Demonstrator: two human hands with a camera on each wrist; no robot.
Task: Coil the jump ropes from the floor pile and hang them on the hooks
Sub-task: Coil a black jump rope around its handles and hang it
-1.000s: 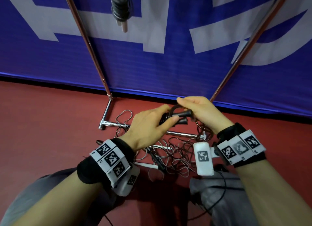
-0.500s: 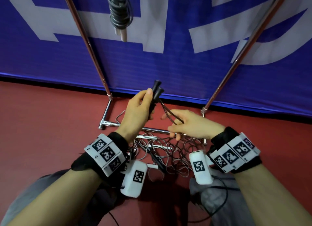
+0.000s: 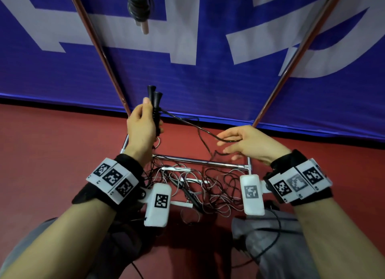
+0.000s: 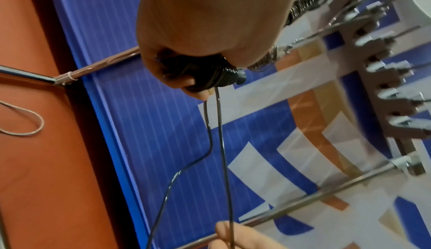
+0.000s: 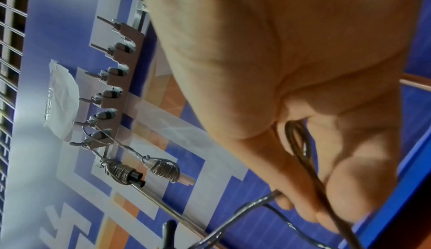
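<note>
My left hand (image 3: pixel 143 124) grips the two black handles (image 3: pixel 155 104) of a jump rope, held upright together above the floor; the left wrist view shows the fingers wrapped round the handles (image 4: pixel 210 76). The thin black cord (image 3: pixel 187 120) runs from them in two strands to my right hand (image 3: pixel 235 141), further right and lower. There the cord (image 5: pixel 300 146) passes through the loosely curled fingers. Below both hands a tangled pile of ropes (image 3: pixel 198 187) lies on the red floor. Two coiled ropes (image 5: pixel 163 168) hang from the hook rack (image 5: pixel 111 94); one coiled rope (image 3: pixel 138 6) shows at the top of the head view.
Two slanted copper-coloured poles (image 3: pixel 100 49) (image 3: pixel 295 56) rise from a chrome base bar (image 3: pixel 200 161) in front of a blue and white banner (image 3: pixel 208 81). My knees in grey trousers (image 3: pixel 270 247) are at the bottom. Several hooks on the rack (image 4: pixel 385 79) carry nothing.
My left hand has lifted the two black handles higher and turned them upright. My right hand has let go of the handles and slid out to the right along the cord.
</note>
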